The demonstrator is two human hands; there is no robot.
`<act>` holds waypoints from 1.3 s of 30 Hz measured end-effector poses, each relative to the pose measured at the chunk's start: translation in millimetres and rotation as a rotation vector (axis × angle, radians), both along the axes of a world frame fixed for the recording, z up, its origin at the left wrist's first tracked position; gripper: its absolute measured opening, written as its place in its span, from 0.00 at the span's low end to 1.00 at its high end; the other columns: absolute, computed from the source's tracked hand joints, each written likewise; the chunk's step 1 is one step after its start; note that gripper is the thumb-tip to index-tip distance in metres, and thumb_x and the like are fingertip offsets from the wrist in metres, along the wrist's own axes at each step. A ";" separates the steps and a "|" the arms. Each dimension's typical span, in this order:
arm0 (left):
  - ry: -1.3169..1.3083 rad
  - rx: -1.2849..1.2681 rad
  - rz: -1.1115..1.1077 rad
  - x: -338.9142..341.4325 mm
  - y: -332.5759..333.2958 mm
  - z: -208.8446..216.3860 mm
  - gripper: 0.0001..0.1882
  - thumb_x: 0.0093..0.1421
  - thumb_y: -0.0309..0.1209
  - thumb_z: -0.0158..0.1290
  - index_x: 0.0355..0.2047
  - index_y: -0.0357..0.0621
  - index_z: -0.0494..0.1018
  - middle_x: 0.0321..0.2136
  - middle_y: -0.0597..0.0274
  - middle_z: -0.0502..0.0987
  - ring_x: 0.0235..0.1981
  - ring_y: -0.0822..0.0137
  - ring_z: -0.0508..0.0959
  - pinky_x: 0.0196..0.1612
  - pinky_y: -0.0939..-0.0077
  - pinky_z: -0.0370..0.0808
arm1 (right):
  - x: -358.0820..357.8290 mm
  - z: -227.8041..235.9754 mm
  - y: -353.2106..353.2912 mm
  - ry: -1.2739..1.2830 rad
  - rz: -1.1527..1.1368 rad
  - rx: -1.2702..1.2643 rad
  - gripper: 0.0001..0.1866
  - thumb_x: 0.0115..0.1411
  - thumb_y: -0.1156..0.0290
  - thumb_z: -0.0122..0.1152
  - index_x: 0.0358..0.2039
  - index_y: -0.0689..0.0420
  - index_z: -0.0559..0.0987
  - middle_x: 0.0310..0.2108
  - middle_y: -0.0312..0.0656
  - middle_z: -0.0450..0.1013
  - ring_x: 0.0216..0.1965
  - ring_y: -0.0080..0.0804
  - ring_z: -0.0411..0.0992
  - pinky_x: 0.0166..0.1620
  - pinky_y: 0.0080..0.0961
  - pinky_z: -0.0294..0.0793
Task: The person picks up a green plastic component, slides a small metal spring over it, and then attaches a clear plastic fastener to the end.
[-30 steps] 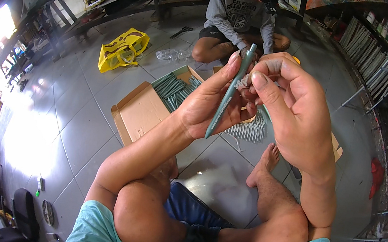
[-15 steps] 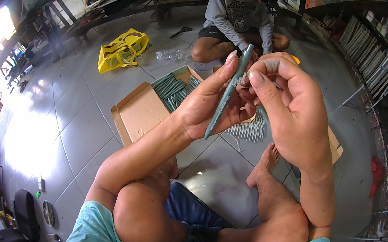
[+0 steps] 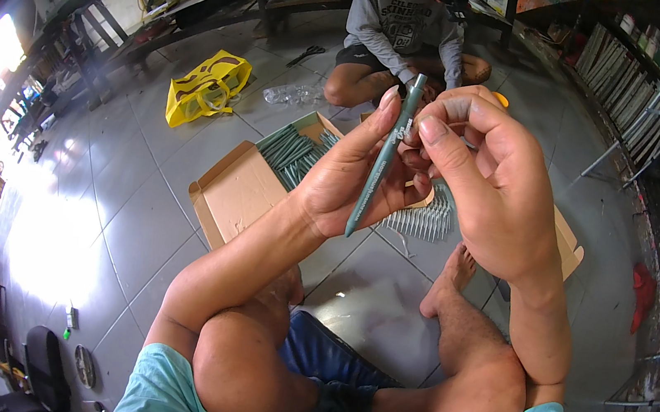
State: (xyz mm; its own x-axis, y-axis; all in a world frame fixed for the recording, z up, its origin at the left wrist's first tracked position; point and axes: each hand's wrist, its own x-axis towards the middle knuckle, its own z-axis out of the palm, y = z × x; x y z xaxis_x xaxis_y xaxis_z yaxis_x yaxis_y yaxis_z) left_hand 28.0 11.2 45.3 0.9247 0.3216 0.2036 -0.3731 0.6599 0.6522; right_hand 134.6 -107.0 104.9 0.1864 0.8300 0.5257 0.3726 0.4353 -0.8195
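Our left hand (image 3: pixel 341 184), half-curled, held a slim, tilted grey-green pen (image 3: pixel 376 170), pale print down its barrel, right of the open box (image 3: pixel 236 194). Our right hand (image 3: pixel 495 190) curled nearly closed, its hold unclear. A yellow bag (image 3: pixel 211 84) lay left of the box.

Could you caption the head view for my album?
Left hand holding a green printed pen, right hand beside it, near an open cardboard box of green pens.

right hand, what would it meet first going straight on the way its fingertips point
Probably the green click pen, held in the left hand; the right fingertips may already touch it, depth being unclear.
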 end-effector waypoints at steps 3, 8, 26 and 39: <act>-0.006 -0.062 -0.019 1.8 0.1 -0.8 0.27 0.65 0.58 0.48 0.51 0.50 0.68 0.43 0.65 0.70 0.46 0.66 0.69 0.51 0.66 0.68 | 2.9 -1.5 0.5 -0.037 -0.006 0.030 0.05 0.67 0.76 0.56 0.38 0.66 0.75 0.39 0.36 0.69 0.41 0.19 0.71 0.44 0.18 0.75; 0.002 -0.103 -0.016 0.3 -0.5 -0.5 0.22 0.66 0.56 0.48 0.47 0.54 0.73 0.37 0.72 0.76 0.37 0.75 0.74 0.44 0.72 0.71 | -0.2 -3.1 2.4 -0.014 -0.024 0.042 0.04 0.64 0.80 0.58 0.37 0.67 0.76 0.40 0.38 0.68 0.42 0.21 0.71 0.45 0.19 0.76; 0.015 -0.074 -0.026 -2.6 -1.8 2.3 0.24 0.67 0.55 0.47 0.51 0.53 0.72 0.43 0.68 0.76 0.40 0.71 0.74 0.47 0.71 0.72 | 0.2 -3.0 4.0 -0.023 -0.083 -0.003 0.05 0.62 0.78 0.62 0.35 0.66 0.77 0.39 0.36 0.68 0.39 0.21 0.73 0.40 0.17 0.75; 0.030 -0.125 -0.025 -3.2 -0.1 1.5 0.22 0.67 0.54 0.47 0.51 0.55 0.73 0.43 0.69 0.76 0.42 0.71 0.74 0.47 0.70 0.73 | 1.4 -5.1 5.7 -0.045 -0.114 0.007 0.05 0.62 0.76 0.62 0.35 0.65 0.77 0.38 0.35 0.70 0.37 0.19 0.72 0.39 0.15 0.74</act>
